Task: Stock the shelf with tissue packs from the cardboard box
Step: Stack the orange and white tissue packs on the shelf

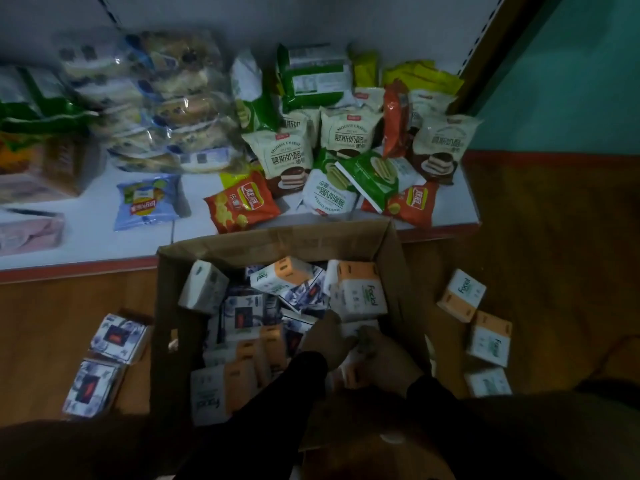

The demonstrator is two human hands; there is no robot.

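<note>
- so, an open brown cardboard box (277, 244) was seen standing on the wooden floor, pushed up against the front edge of a low white shelf with a red lip (86, 237); a jumble of small white-and-orange and blue-patterned tissue packs (356, 292) was piled inside it
- both hands were sunk into the near right corner of the box; the left hand (325, 337) and the right hand (388, 358) were almost touching each other, black sleeves behind them
- a white pack (353, 329) was caught between the two hands, only a sliver of it showing; fingers looked curled down around it, but the lighting was pretty dim, so whether it was properly gripped or just being felt for couldn't be told
- the bit that matters: the shelf lay straight ahead, past the far wall of the box, so anything picked would have to be lifted up and carried forward over that wall; the pack sat just beyond the fingertips, roughly equal for both hands; its long axis couldn't be made out
- bare shelf was only visible at the front left, beside a blue snack bag (149, 200); the right side was buried under cream, green and orange snack packets (346, 133)
- loose packs were also left on the floor: blue-patterned ones (117, 336) left of the box, orange-and-white ones (462, 294) right of it; stocking was judged barely started
</note>
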